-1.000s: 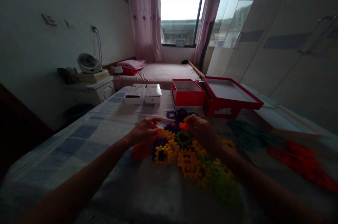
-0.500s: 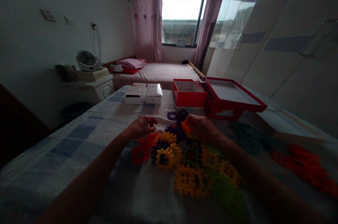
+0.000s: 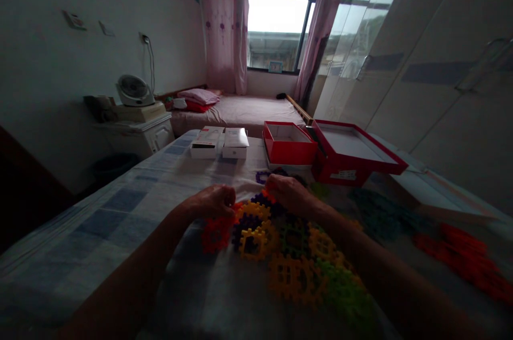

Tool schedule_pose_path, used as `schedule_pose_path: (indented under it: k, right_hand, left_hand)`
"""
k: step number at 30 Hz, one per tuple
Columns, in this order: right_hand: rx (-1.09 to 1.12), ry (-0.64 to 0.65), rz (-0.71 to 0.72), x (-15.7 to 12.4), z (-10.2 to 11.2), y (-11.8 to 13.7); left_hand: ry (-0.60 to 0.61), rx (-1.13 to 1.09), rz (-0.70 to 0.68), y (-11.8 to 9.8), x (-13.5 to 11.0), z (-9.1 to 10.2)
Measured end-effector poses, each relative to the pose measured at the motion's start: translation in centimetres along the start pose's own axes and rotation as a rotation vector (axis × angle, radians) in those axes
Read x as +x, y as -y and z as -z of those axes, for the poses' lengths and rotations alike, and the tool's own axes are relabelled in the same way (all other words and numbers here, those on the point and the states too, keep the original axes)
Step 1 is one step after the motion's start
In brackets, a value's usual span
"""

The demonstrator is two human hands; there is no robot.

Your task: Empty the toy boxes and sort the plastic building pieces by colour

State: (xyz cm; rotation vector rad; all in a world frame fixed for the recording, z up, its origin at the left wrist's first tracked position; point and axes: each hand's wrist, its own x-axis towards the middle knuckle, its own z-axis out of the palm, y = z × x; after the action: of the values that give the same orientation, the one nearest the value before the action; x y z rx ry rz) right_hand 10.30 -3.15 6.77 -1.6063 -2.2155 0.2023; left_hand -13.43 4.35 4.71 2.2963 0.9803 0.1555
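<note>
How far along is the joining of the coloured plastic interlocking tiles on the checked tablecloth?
Done: a chain of linked yellow, purple, red and green plastic tiles lies joined on the checked tablecloth. In hand: the left hand and right hand meet at its far end, around a small orange tile. Left: loose dark green tiles and orange-red tiles lie apart at right; the red cardboard box stands open.

Two hands are at the pile: the left hand point(image 3: 210, 202) and the right hand point(image 3: 289, 193). Two white boxes point(image 3: 219, 143) lie side by side. Two red box halves point(image 3: 332, 150) stand open, touching. One small fan point(image 3: 130, 89) sits on one white cabinet point(image 3: 138, 134). The interlocking plastic tiles point(image 3: 256, 233) overlap and blur, too many to count surely; two more heaps, teal point(image 3: 379, 211) and orange point(image 3: 468, 257), lie apart.
</note>
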Motion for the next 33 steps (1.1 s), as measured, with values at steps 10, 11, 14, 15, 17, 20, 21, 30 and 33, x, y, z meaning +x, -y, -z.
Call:
schedule_pose_path:
  k: [10,11,14,15,17,20,21,30,33]
  right_hand:
    - [-0.110,0.126,-0.147,-1.0,1.6,-2.1]
    - [-0.104,0.109,-0.146,-0.8,1.7,-2.0]
    - [-0.051,0.134,-0.145,0.1,1.2,-1.5]
    - [-0.026,0.151,-0.145,0.4,0.9,-1.4]
    - [0.065,0.180,-0.128,0.9,0.3,-1.2]
    - [0.219,0.211,-0.085,1.3,-0.3,-0.9]
    - [0.213,0.198,-0.099,1.3,-0.4,-0.8]
    - [-0.168,0.147,-0.270,0.1,1.0,-1.2]
    - [-0.107,0.270,-0.185,-0.4,0.6,-1.0]
  left_hand:
    - [-0.009,0.083,-0.041,-1.0,-0.7,0.3]
    - [0.002,0.081,-0.039,-0.9,-0.7,0.3]
    - [0.036,0.059,-0.046,-0.3,-0.5,0.2]
    - [0.044,0.049,-0.048,0.0,-0.4,0.2]
    - [0.052,0.024,-0.047,0.5,-0.3,0.1]
    - [0.024,-0.054,-0.082,0.9,0.1,0.0]
    - [-0.006,-0.102,-0.098,1.0,0.3,0.0]
    - [-0.472,-0.351,-0.036,0.2,1.2,0.6]
    - [-0.476,-0.496,-0.033,-0.2,1.2,0.2]
